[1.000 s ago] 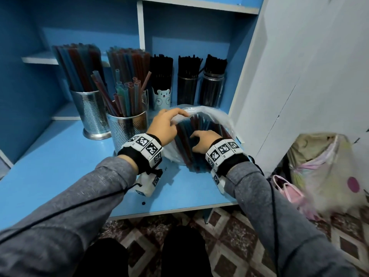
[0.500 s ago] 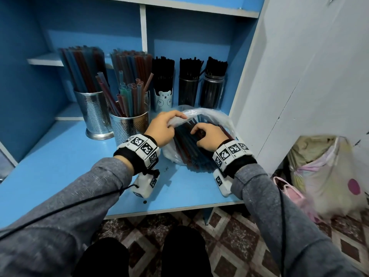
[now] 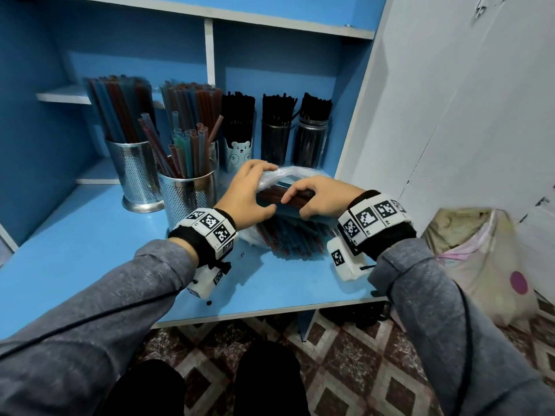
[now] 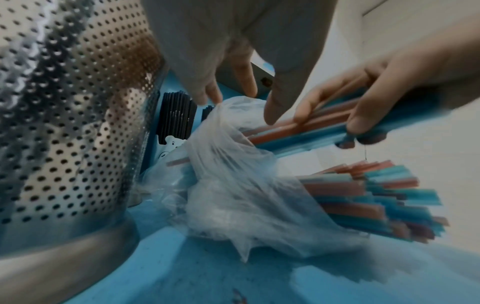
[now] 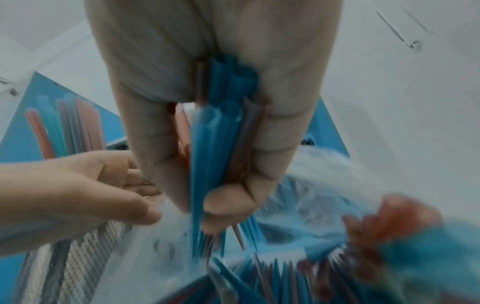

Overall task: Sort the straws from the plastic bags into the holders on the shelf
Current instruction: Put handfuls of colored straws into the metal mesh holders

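Note:
A clear plastic bag (image 3: 288, 175) of blue and red straws (image 3: 294, 241) lies on the blue shelf (image 3: 90, 250), just right of the front perforated metal holder (image 3: 187, 199). My left hand (image 3: 255, 190) pinches the bag's rim (image 4: 221, 107) and holds its mouth up. My right hand (image 3: 315, 202) grips a bundle of mostly blue straws (image 5: 215, 144), partly drawn out of the bag (image 5: 311, 185). In the left wrist view this bundle (image 4: 311, 127) hangs above the straws left in the bag (image 4: 363, 201).
A second metal holder (image 3: 135, 175) with coloured straws stands back left. A bear cup (image 3: 238, 154) and two dark jars (image 3: 274, 142) (image 3: 310, 142) hold black straws behind the bag. A white wall (image 3: 450, 145) bounds the right; a cloth sack (image 3: 480, 259) sits on the floor.
My right hand, earlier reaching down into the bag, has closed round a bundle of straws and lifted it toward the bag's mouth. My left hand stays on the rim.

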A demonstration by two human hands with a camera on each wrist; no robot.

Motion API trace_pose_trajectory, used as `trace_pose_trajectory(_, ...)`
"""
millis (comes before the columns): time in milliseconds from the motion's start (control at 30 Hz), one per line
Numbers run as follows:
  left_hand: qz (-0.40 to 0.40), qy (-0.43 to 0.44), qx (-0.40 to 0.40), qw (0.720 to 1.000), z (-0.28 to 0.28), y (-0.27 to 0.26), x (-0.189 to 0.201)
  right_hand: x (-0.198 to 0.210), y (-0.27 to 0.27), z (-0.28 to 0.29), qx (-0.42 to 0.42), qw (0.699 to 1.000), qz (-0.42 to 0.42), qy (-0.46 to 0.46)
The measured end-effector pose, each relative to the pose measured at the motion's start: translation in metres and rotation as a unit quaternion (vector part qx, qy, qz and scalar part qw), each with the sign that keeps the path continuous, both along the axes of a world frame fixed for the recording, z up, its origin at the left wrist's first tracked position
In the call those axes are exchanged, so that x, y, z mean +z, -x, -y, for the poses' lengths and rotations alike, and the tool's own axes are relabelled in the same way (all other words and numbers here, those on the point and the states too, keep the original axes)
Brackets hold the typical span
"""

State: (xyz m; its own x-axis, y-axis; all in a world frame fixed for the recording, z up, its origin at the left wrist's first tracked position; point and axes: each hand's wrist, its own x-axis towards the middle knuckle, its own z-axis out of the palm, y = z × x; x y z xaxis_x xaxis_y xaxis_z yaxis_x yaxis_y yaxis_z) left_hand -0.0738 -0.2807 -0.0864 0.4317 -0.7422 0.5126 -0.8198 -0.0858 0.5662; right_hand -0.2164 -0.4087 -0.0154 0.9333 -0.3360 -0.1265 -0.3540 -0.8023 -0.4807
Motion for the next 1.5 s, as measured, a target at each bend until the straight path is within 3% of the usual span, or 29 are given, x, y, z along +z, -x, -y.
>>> trace_pose_trajectory(200,0.106,-0.042,-0.121,0.986,0.021,0.021,0.011,0.048,0.021,-0.021,0.055,0.992,-0.074,0.084)
trace_pose_trajectory(367,0.013,0.033,-0.123,0.992,0.036,0.034,0.013,0.075,0.039,-0.032,0.051,0.996,-0.049,0.059)
trace_pose_trajectory(467,-0.027,0.085,-0.078,0.993,0.034,0.034,0.017,0.092,0.05,-0.037,0.035,0.993,0.076,0.087)
trace_pose_trajectory(567,-0.136,0.118,-0.087,0.98,0.028,0.038,0.029,0.101,0.054,-0.048,0.053,0.968,0.233,0.077)
trace_pose_trajectory(667,-0.192,0.159,-0.117,0.961,0.018,0.043,0.044,0.103,0.045,-0.061,0.091,0.943,0.317,0.042)
trace_pose_trajectory(800,-0.229,0.223,-0.132,0.938,-0.002,0.044,0.055,0.101,0.024,-0.076,0.106,0.891,0.437,0.063)
trace_pose_trajectory(900,-0.254,0.236,-0.125,0.93,-0.016,0.038,0.056,0.093,0.009,-0.085,0.115,0.867,0.479,0.08)
trace_pose_trajectory(1033,-0.279,0.209,-0.12,0.929,-0.034,0.027,0.036,0.076,-0.005,-0.095,0.132,0.872,0.467,0.064)
trace_pose_trajectory(1233,-0.302,0.127,-0.075,0.942,-0.053,0.01,-0.009,0.049,-0.021,-0.104,0.135,0.943,0.299,0.061)
trace_pose_trajectory(1367,-0.292,0.058,-0.039,0.954,-0.061,0.009,-0.021,0.038,-0.026,-0.105,0.119,0.951,0.284,0.003)
trace_pose_trajectory(1500,-0.25,0.069,-0.062,0.964,-0.074,0.013,-0.013,0.031,-0.024,-0.099,0.086,0.967,0.233,-0.048)
